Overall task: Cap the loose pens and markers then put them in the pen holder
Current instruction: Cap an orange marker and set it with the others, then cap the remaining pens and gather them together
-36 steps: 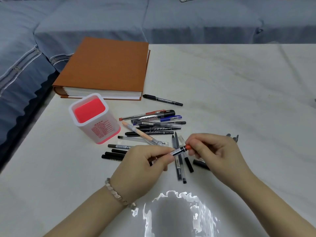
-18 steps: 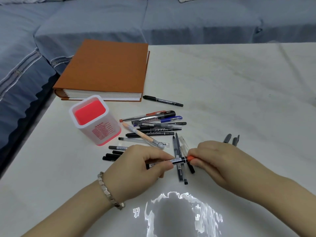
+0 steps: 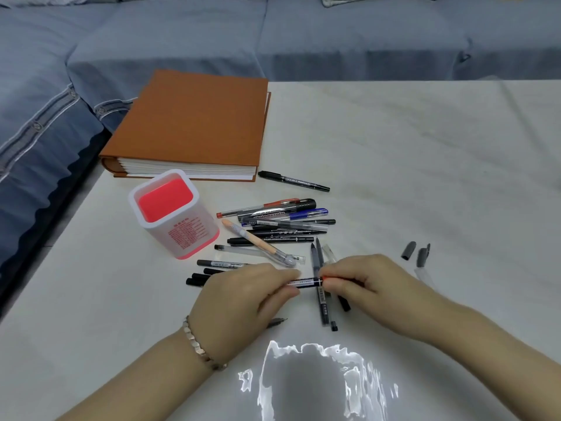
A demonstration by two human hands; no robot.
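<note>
My left hand (image 3: 243,302) grips the barrel of a black marker (image 3: 305,281) with white lettering, held level just above the table. My right hand (image 3: 368,282) pinches its orange end, which shows only as a sliver between the fingers. A white pen holder (image 3: 182,238) with a red inside stands upright to the left, with nothing sticking out of it. Several loose pens (image 3: 282,226) lie in a heap between the holder and my hands. Two grey caps (image 3: 416,253) lie apart to the right.
A thick orange-covered book (image 3: 194,123) lies behind the holder, with a black marker (image 3: 293,181) beside it. A blue sofa (image 3: 273,34) runs along the table's far and left edges. A bright glare patch (image 3: 312,378) sits on the white table near me.
Both hands have dropped slightly toward me and the marker has turned from tilted to level. The visible orange part has shrunk as my right hand closed in on it.
</note>
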